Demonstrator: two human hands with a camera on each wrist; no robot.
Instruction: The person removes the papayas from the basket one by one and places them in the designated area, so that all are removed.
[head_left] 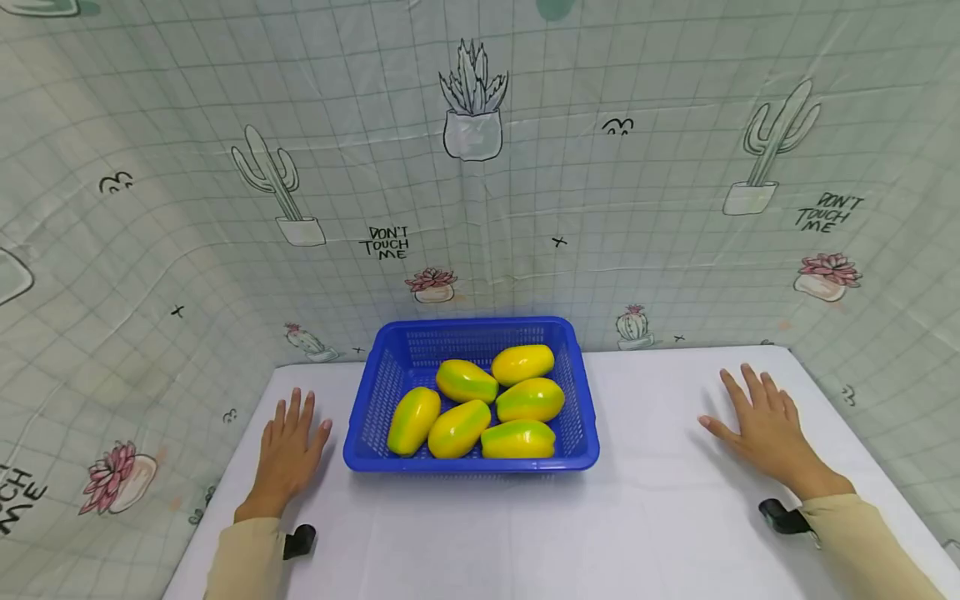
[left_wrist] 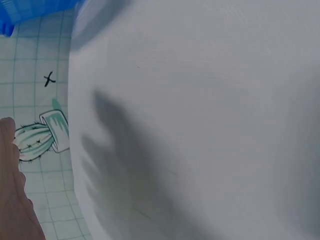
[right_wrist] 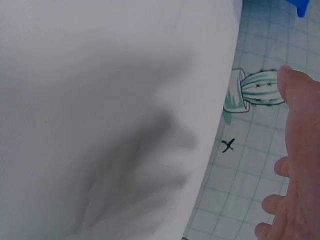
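A blue plastic basket (head_left: 471,464) with slotted walls stands at the back middle of the white table. Several smooth oval fruits that look like papayas (head_left: 530,401), yellow with green streaks, lie inside it. My left hand (head_left: 288,454) is held palm down to the left of the basket, fingers straight and holding nothing. On the far right, well apart from the basket, my right hand (head_left: 772,433) has its fingers spread and is likewise bare. Both wrist views show a hand's shadow on the tabletop, with part of the left hand (left_wrist: 15,195) and right hand (right_wrist: 307,150) at the edge.
A grid-patterned cloth (head_left: 525,208) printed with potted cacti hangs behind the table and along both sides. White table surface (head_left: 652,450) lies between the basket and my right hand. A black wrist strap piece (head_left: 783,517) shows at my right cuff.
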